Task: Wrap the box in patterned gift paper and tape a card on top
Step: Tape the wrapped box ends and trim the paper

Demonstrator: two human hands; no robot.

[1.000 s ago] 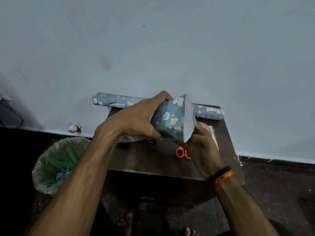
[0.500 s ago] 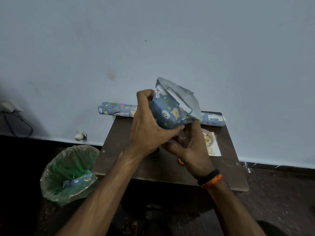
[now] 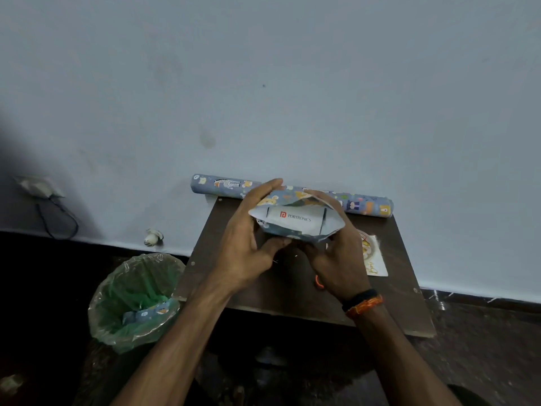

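A white box (image 3: 295,217) with red and grey lettering stands on end, wrapped in blue patterned gift paper (image 3: 288,199) whose upper end gapes open toward me. My left hand (image 3: 248,230) grips the wrapped box from its left side, fingers curled over the far face. My right hand (image 3: 336,253) holds it from the right, fingers round the paper's right edge. I hold the box just above the dark brown table (image 3: 263,294). A white card (image 3: 373,256) with a round picture lies on the table to the right of my right hand.
A roll of the same patterned paper (image 3: 366,205) lies along the table's far edge against the wall. Orange scissors (image 3: 319,284) peek out under my right wrist. A bin with a green liner (image 3: 136,297) stands on the floor at the left, holding a paper offcut.
I have turned the wrapped box so its open end faces me and lowered it toward the table. The box's lettered end now shows inside the paper. My view has shifted.
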